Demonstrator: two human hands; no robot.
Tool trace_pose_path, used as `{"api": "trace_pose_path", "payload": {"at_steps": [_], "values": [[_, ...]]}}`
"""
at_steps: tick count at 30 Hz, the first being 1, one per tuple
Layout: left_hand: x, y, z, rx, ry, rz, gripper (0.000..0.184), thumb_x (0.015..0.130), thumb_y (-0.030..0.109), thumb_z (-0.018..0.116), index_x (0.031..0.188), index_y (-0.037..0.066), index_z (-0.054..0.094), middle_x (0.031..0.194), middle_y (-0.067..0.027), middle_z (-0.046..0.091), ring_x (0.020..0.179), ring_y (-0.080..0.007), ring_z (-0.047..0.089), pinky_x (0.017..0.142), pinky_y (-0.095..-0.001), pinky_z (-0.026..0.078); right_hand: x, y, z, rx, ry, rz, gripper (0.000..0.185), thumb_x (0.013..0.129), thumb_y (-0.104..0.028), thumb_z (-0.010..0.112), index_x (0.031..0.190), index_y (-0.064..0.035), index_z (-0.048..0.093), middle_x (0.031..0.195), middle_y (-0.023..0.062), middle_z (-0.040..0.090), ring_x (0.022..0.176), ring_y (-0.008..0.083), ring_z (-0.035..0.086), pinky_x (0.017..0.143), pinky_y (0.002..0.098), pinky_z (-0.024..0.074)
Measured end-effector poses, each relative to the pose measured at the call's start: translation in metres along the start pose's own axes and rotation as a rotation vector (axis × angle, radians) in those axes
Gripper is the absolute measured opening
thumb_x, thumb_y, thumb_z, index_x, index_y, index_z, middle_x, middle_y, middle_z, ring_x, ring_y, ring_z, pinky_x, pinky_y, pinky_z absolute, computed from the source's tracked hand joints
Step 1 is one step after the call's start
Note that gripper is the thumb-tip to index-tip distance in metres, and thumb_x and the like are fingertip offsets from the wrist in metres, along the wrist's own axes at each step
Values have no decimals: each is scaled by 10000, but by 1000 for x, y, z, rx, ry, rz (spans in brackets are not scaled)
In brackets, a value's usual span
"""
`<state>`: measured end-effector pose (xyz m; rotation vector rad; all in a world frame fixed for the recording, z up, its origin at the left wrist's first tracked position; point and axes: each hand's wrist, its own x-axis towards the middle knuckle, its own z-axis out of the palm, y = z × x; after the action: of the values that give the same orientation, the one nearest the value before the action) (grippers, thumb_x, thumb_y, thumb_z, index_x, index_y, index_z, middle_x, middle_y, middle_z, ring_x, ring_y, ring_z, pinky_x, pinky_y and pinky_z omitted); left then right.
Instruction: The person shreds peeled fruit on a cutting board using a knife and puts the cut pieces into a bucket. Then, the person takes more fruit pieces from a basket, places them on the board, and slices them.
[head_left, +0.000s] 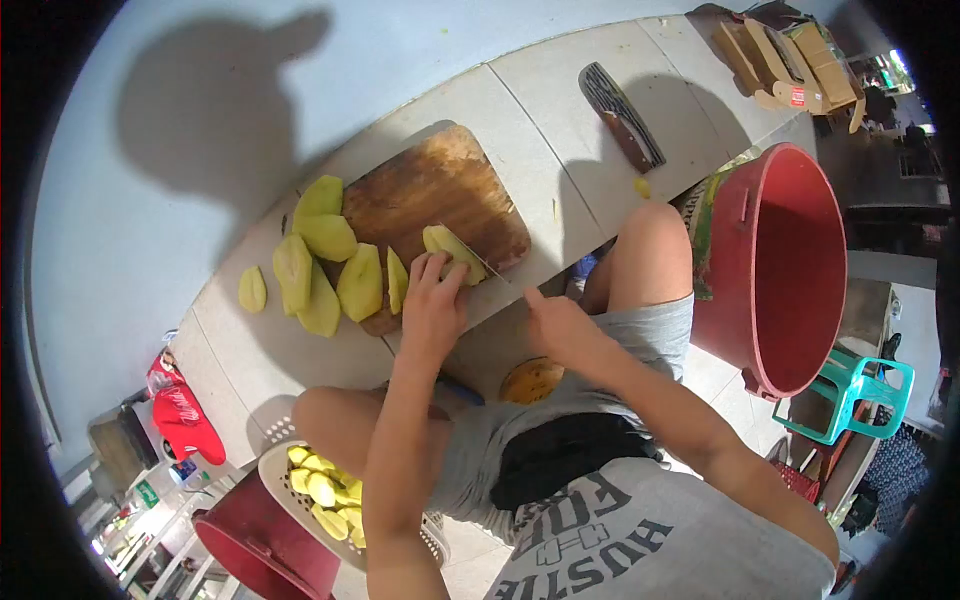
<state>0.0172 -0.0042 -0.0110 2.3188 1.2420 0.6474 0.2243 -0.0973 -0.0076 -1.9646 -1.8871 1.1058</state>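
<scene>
My left hand [434, 298] presses its bent fingers onto a peeled, pale green piece of fruit that looks like mango [440, 240], near the front of a worn wooden cutting board [430, 185]. In my right hand [560, 325] is a knife [492, 268]; its handle is hidden in my closed fingers. The thin blade lies along the fruit piece, at or in its right side. Several more pale green fruit pieces [325, 238] lie left of my left hand, partly on the board and partly on the tiles.
A dark striped tool with a brown handle [630, 140] lies on the tiled ledge [530, 100]. A red tub [740, 270] stands at the right. Below left, a perforated basket [285, 490] holds yellow fruit pieces beside another red container [265, 530]. Cardboard boxes [780, 60] are at the far right.
</scene>
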Motion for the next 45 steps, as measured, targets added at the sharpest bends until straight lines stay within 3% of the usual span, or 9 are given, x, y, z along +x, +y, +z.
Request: {"api": "trace_pose_path", "payload": {"at_steps": [10, 13, 21, 23, 26, 28, 37, 42, 45], "values": [[5, 3, 3, 121, -110, -34, 370, 778, -29, 634, 1140, 37, 677, 1238, -204, 580, 1139, -456, 520, 967, -492, 491, 27, -35, -45, -302, -104, -63, 267, 948, -89, 482, 1212, -50, 472, 925, 197, 685, 825, 431, 686, 666, 548, 533], [8, 9, 3, 115, -115, -49, 372, 790, -24, 621, 1153, 35, 680, 1226, -203, 577, 1129, -455, 519, 952, -495, 498, 29, -35, -48, -329, -95, -46, 168, 954, -111, 511, 1102, -72, 441, 840, 197, 681, 814, 419, 707, 662, 542, 562], [12, 10, 4, 96, -110, -66, 329, 781, -36, 611, 1097, 43, 658, 1226, -189, 563, 1132, -444, 513, 919, -495, 515, 53, -17, -38, -267, -159, -68, 164, 953, -102, 494, 1099, -65, 429, 857, 208, 669, 830, 455, 679, 687, 566, 527], [12, 12, 5, 78, -78, -70, 363, 710, -60, 673, 1063, 24, 669, 1207, -211, 573, 1098, -449, 521, 951, -509, 475, 61, -12, -33, -241, -177, -59, 164, 951, -94, 488, 1098, -62, 425, 862, 209, 668, 836, 468, 672, 690, 574, 515], [14, 15, 3, 123, -131, -88, 348, 777, -32, 610, 1113, 48, 653, 1245, -186, 553, 1182, -454, 502, 913, -494, 537, 65, -15, -37, -213, -175, -66, 151, 929, -60, 487, 1067, -33, 433, 787, 236, 634, 780, 479, 630, 670, 569, 475], [14, 13, 4, 128, -132, -90, 356, 778, -28, 611, 1123, 53, 652, 1246, -186, 553, 1186, -453, 501, 919, -492, 535, 58, -23, -40, -226, -154, -63, 156, 948, -74, 468, 1100, -64, 436, 850, 223, 659, 831, 471, 663, 688, 593, 494], [9, 12, 4, 144, -107, -59, 374, 781, -34, 614, 1140, 62, 654, 1230, -181, 558, 1185, -449, 508, 926, -484, 536, 63, -22, -39, -139, -231, 13, 180, 933, -42, 464, 1112, -36, 450, 777, 252, 615, 786, 470, 631, 683, 562, 470], [11, 11, 5, 129, -85, -68, 342, 781, -32, 619, 1109, 57, 652, 1204, -177, 562, 1164, -441, 519, 928, -487, 524, 55, -21, -41, -210, -174, -67, 156, 943, -55, 468, 1095, -26, 447, 806, 256, 635, 808, 480, 645, 688, 567, 488], [6, 8, 6, 112, -90, -55, 424, 693, -65, 678, 1106, 31, 652, 1228, -205, 571, 1134, -453, 524, 954, -506, 487, 34, -27, -54, -227, -227, -3, 178, 934, -46, 489, 1104, -25, 441, 826, 256, 652, 836, 484, 659, 690, 572, 505]]}}
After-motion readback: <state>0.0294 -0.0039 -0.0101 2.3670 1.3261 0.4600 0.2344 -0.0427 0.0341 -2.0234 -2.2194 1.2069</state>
